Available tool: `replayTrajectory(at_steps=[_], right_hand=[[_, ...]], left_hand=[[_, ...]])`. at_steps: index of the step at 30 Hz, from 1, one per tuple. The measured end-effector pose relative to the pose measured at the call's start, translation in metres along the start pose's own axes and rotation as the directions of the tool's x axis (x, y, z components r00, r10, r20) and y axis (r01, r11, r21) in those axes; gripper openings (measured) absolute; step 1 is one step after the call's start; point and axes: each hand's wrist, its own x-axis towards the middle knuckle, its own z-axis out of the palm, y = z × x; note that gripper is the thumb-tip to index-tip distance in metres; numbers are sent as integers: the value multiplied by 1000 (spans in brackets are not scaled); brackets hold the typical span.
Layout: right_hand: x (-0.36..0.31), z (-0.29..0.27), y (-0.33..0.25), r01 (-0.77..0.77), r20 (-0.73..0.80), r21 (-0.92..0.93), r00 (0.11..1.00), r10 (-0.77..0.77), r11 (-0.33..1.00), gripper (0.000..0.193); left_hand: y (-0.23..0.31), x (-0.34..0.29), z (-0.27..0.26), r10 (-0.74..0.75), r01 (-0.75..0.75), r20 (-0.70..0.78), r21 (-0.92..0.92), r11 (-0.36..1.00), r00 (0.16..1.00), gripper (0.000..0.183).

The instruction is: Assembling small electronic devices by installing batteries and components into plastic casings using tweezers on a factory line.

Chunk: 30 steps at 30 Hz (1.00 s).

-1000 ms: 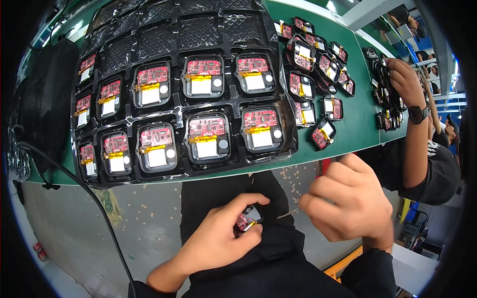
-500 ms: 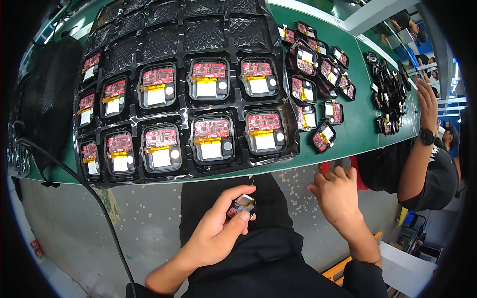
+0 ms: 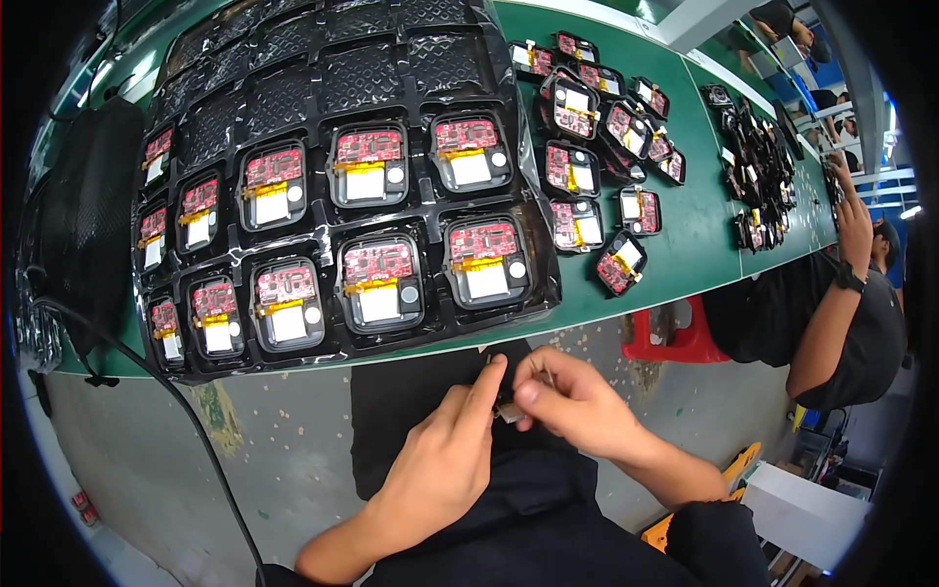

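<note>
Above my lap, my left hand point(image 3: 445, 445) is closed around a small electronic unit point(image 3: 510, 413), mostly hidden by the fingers. Only a silvery, battery-like part of it shows at this moment. My right hand point(image 3: 567, 399) is right against the unit, thumb and fingers pinched together at its upper right. A thin sliver shows between those fingers, too small to name. On the bench, a black moulded tray point(image 3: 337, 235) holds similar black-cased units with red circuit boards, yellow tape and white batteries in its nearer rows. The farther pockets hold none.
More loose units point(image 3: 572, 168) lie piled right of the tray on the green bench point(image 3: 685, 210). Farther right is a dark heap of parts point(image 3: 758, 186). A co-worker's arm point(image 3: 831, 303) reaches in there, above a red stool point(image 3: 675, 333). A black cable point(image 3: 201, 421) hangs at left.
My right hand has come left and down to the unit in my left hand. The left hand has turned, covering more of the unit. The view has shifted slightly.
</note>
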Motion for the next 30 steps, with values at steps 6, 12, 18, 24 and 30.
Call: replayTrajectory(at_steps=[6, 12, 18, 24, 30], right_hand=[[0, 5, 12, 165, -69, 1, 984, -164, 986, 26], [2, -7, 8, 574, 212, -606, 783, -584, 550, 31], [5, -2, 14, 602, 347, -788, 609, -713, 131, 32], [4, 10, 7, 514, 209, -824, 665, -717, 237, 28], [5, 17, 11, 560, 12, -640, 692, -722, 526, 18]], left_hand=[[-2, 4, 3, -16, 13, -55, -58, 998, 998, 53], [-10, 3, 3, -158, 156, 12, -232, 960, 987, 47], [-16, 0, 2, -184, 184, 31, -322, 929, 982, 50], [-17, -4, 4, -228, 226, 35, -343, 912, 973, 54], [-11, -5, 0, -277, 296, 108, -441, 847, 955, 60]])
